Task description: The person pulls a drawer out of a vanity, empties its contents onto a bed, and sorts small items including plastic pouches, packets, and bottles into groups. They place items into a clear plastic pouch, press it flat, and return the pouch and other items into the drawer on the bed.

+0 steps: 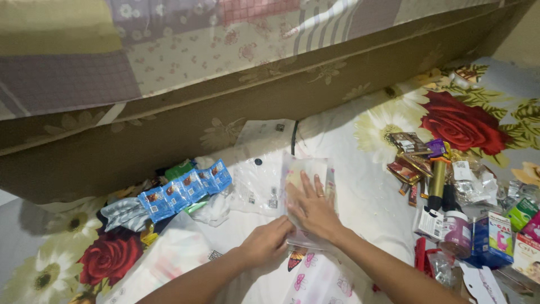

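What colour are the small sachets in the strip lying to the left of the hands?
The strip of sachets is blue with white edges, seen in the head view.

Floral sheet [388, 121], brown mattress edge [169, 141], patchwork quilt [112, 50]

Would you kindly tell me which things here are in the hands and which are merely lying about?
In hand:
- clear plastic pouch, pressed flat by the right hand; left hand at its near edge

Lying about:
- blue sachet strip
- small packets
- blue box
- small bottle
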A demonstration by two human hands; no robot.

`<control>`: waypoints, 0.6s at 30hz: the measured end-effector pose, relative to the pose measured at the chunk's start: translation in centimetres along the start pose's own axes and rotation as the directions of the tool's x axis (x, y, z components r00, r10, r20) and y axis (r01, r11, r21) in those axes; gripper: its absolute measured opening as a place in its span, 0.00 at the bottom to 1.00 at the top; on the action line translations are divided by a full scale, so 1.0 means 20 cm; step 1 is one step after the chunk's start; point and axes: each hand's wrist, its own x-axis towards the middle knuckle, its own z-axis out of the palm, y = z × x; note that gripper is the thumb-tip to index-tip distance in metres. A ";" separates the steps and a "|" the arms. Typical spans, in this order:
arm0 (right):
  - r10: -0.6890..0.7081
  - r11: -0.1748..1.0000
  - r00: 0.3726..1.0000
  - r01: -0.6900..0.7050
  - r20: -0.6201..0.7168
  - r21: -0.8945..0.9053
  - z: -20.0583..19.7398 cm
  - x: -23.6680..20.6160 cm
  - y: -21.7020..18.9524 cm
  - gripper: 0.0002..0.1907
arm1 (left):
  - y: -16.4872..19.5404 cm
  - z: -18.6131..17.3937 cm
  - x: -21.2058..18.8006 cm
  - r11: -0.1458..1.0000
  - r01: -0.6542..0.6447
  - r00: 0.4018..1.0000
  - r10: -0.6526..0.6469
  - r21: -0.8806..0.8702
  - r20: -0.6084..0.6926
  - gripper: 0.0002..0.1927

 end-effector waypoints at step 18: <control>0.225 0.545 0.973 -0.082 -0.051 0.834 0.06 0.12 0.52 0.18 | -0.10 0.05 -0.02 0.885 0.302 0.939 -0.340 -0.355 -0.047 0.29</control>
